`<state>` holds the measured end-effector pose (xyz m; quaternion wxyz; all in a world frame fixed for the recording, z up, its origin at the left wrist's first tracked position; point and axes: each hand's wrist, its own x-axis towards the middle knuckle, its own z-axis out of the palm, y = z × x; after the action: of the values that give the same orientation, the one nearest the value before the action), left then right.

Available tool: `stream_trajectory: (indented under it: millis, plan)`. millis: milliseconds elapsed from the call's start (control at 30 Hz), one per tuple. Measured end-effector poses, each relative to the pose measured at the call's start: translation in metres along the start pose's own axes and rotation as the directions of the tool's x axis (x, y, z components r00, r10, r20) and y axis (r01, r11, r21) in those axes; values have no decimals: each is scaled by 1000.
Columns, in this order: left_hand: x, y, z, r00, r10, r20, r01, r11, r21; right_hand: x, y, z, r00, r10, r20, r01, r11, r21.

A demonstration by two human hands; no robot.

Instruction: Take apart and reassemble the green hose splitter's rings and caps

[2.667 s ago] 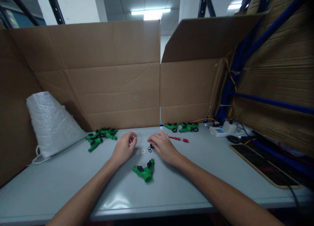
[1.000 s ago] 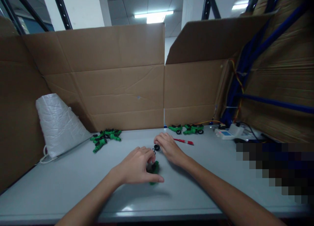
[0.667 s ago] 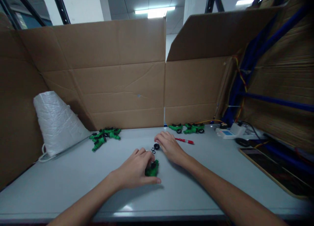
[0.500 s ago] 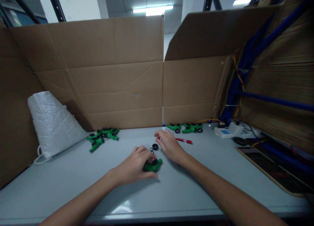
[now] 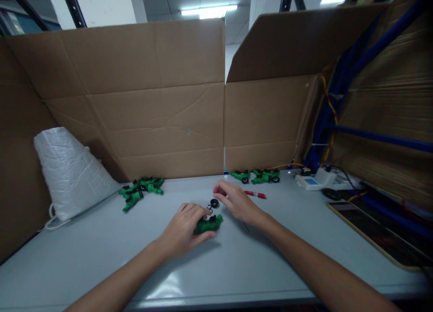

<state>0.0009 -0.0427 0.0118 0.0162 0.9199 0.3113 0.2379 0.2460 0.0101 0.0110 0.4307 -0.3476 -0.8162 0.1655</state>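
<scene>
My left hand (image 5: pixel 186 226) is closed around a green toy part (image 5: pixel 210 223) with black pieces on it, held low over the table. Just beyond that part lie a black wheel (image 5: pixel 214 203) and small black rings (image 5: pixel 209 208). My right hand (image 5: pixel 237 201) is right of the wheel, its thumb and index finger pinched together; whatever they hold is too small to make out. A thin dark rod (image 5: pixel 246 227) shows below the right palm. Behind that hand rests a red marker (image 5: pixel 255 195), partly covered by it.
Green toy parts (image 5: pixel 133 198) lie in a pile at the back left, beside a white wrapped bundle (image 5: pixel 72 172). More green toys with wheels (image 5: pixel 265 176) stand at the back right. Cardboard walls (image 5: pixel 162 122) enclose the table (image 5: pixel 203 276). A power strip (image 5: pixel 314 181) and a dark panel (image 5: pixel 372 231) are at right.
My left hand and the green part have shifted slightly left. The fingers of my right hand have drawn into a tighter pinch, and the thin rod now shows below it.
</scene>
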Motion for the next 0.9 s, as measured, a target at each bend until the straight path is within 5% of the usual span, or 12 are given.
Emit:
stream_trajectory:
  millis: [367,900]
  plan:
    - [1,-1,3,1000,29,-13,-29,1000,5,-5,-8,1,988,-13,155,4,998,57]
    - [2,-7,4,999,32,11,-30,992,-124,-27,-8,7,999,26,34,-28,996,79]
